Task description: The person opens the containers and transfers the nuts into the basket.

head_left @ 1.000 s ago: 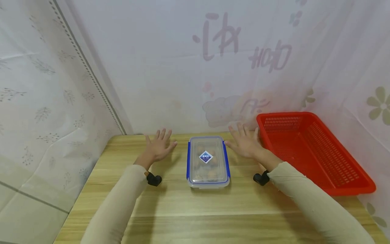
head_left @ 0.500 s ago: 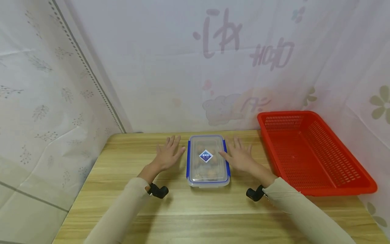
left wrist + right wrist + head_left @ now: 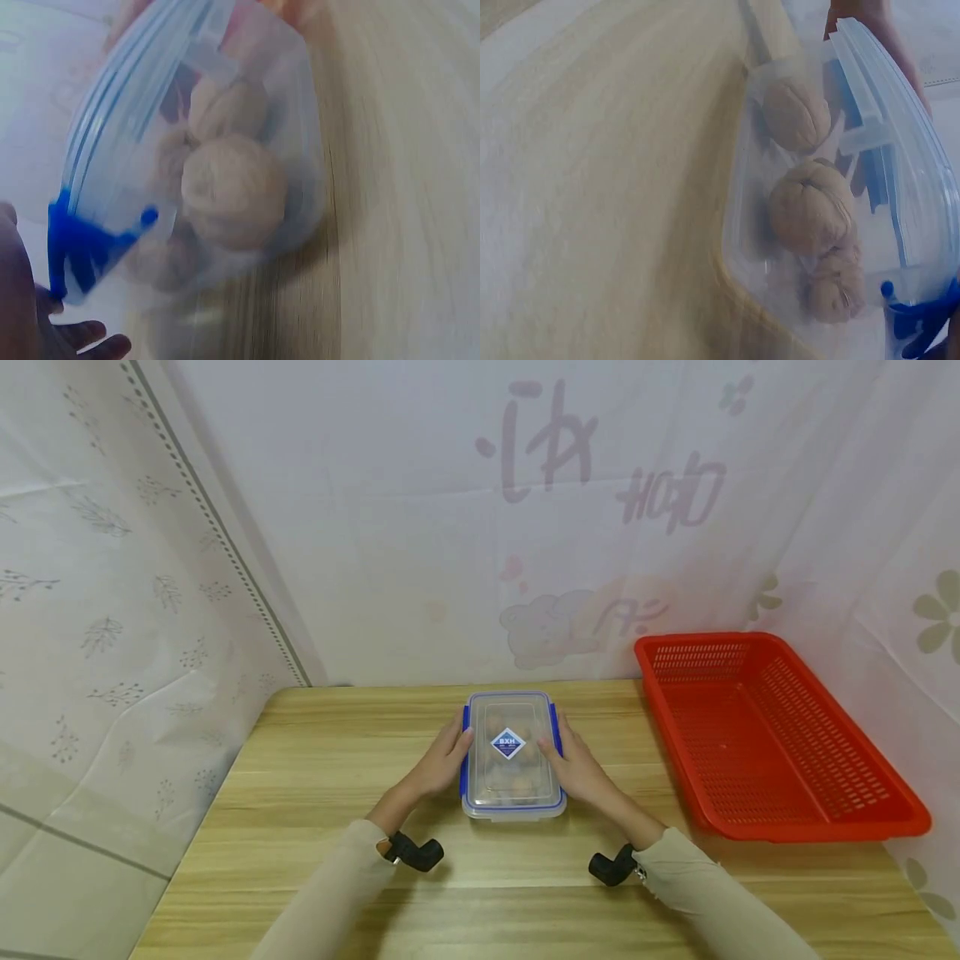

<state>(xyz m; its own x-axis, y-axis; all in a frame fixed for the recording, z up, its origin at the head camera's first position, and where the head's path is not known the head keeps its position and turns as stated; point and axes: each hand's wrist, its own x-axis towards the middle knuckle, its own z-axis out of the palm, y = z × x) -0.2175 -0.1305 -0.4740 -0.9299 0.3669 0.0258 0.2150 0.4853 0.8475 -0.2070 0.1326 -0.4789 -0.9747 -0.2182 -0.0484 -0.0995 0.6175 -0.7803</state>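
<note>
A clear plastic food container [image 3: 513, 787] with blue side latches and a diamond label on its lid lies on the wooden table. Several walnuts [image 3: 812, 208] show through its wall in both wrist views. My left hand [image 3: 437, 767] holds the container's left side, thumb at the lid's edge. On the opposite side my right hand [image 3: 583, 772] grips it with the thumb over the lid. In the left wrist view, fingertips [image 3: 105, 346] appear near a blue latch [image 3: 86, 251]. The containers's far-side fingers are partly hidden in the head view.
A red perforated plastic basket [image 3: 765, 735] stands at the right of the table [image 3: 315, 735]. Patterned white cloth [image 3: 390, 527] hangs behind the table and on both sides. Each wrist carries a small black camera [image 3: 420, 853].
Both hands have come inward and toward the body, from apart on either side to contact with the container. The container and the basket have stayed in place.
</note>
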